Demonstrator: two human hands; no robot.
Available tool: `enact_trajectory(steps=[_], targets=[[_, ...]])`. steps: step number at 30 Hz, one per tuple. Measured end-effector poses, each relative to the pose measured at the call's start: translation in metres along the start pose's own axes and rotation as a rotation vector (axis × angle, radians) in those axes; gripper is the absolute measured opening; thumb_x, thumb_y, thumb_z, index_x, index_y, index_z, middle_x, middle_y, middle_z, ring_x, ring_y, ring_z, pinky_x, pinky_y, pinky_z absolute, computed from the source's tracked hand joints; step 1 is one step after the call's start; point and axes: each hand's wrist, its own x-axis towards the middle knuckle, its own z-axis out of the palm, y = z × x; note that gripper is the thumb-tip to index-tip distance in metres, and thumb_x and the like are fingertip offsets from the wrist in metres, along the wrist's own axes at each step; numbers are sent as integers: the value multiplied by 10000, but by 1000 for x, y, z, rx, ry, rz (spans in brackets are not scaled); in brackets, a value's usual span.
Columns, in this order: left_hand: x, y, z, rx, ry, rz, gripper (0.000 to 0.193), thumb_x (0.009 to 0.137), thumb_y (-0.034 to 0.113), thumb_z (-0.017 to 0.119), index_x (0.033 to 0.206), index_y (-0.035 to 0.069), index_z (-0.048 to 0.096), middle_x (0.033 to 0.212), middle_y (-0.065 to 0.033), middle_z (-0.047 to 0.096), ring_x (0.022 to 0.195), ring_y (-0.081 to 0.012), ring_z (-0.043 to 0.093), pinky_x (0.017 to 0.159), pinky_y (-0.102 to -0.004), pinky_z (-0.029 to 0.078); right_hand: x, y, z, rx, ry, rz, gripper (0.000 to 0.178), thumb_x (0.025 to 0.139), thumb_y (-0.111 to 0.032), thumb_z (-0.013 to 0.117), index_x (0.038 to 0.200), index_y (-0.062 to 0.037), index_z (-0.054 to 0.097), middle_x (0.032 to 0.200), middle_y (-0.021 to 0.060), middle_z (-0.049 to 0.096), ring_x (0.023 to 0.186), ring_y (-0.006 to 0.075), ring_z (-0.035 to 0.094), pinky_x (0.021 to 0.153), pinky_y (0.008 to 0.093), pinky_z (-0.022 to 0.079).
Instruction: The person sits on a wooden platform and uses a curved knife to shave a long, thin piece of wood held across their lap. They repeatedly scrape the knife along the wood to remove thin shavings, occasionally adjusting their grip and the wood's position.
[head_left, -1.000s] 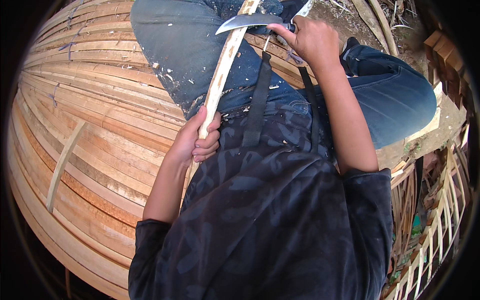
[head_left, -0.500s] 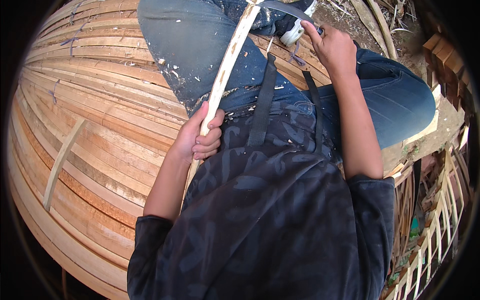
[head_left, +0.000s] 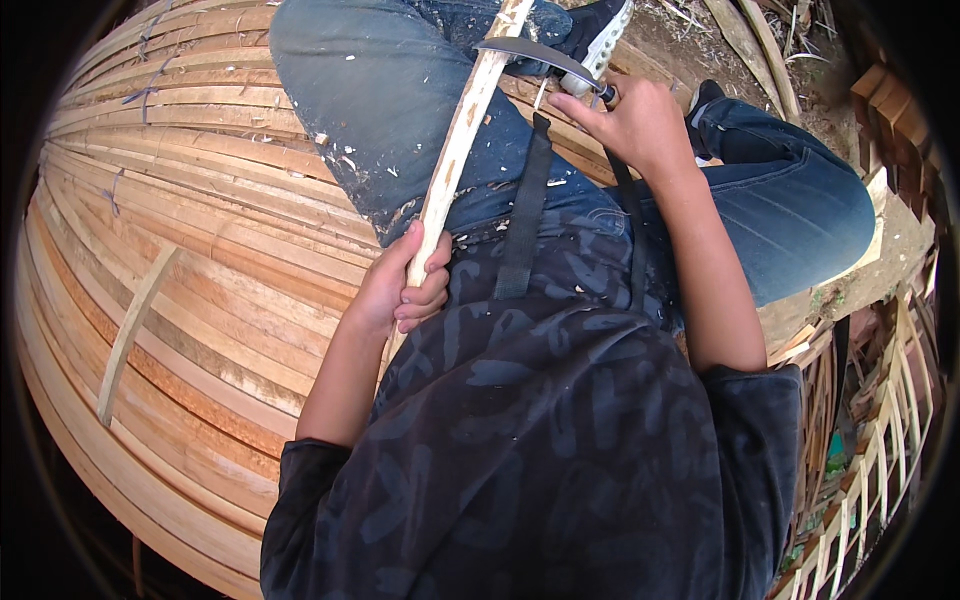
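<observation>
A pale, peeled wooden stick (head_left: 463, 140) slants up from my waist across my thigh, with a few brown patches on its surface. My left hand (head_left: 405, 280) is closed round its lower part. My right hand (head_left: 640, 122) grips the dark handle of a curved knife, like a sickle. The grey blade (head_left: 527, 47) lies across the stick near its upper end, touching it or just over it. My fingers hide most of the handle. The stick's top end runs out of the picture.
Long sawn wooden strips (head_left: 220, 280), some tied with cord, lie under and left of me. A short curved strip (head_left: 135, 335) rests across them. Dark straps (head_left: 525, 215) lie over my lap. Shavings dot my jeans (head_left: 370, 110). A slatted wooden rack (head_left: 860, 510) stands at right.
The knife and my right hand have moved down along the stick, toward me. My left hand keeps its hold, slightly lower and to the right.
</observation>
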Motion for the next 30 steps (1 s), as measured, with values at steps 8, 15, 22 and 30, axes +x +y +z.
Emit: enact_trajectory(steps=[8, 15, 22, 30], targets=[[-1, 3, 13, 175, 130, 28, 510, 986, 556, 279, 741, 119, 373, 430, 53, 250, 295, -40, 217, 249, -200, 179, 28, -36, -6, -188, 8, -97, 177, 761, -205, 626, 759, -41, 692, 741, 201, 668, 708, 366, 672, 641, 436, 549], [-5, -3, 8, 92, 63, 12, 508, 987, 556, 278, 743, 122, 377, 428, 58, 240, 296, -37, 212, 252, -198, 179, 71, 39, -11, -341, 298, 225, 211, 742, -193, 621, 732, 14, 662, 739, 221, 658, 702, 375, 664, 646, 453, 543], [-3, -4, 2, 32, 27, 7, 513, 988, 555, 270, 734, 122, 374, 415, 54, 250, 281, -39, 224, 236, -199, 187, 55, 101, -37, -321, 96, 316, 290, 775, -267, 613, 833, 6, 687, 841, 252, 664, 799, 411, 656, 722, 471, 536], [-1, 4, 6, 88, 51, -20, 519, 981, 572, 269, 737, 125, 368, 426, 58, 241, 293, -35, 211, 247, -198, 179, 40, -12, 5, -218, 60, -15, 221, 779, -280, 633, 849, -82, 701, 782, 208, 663, 764, 391, 652, 719, 466, 533]])
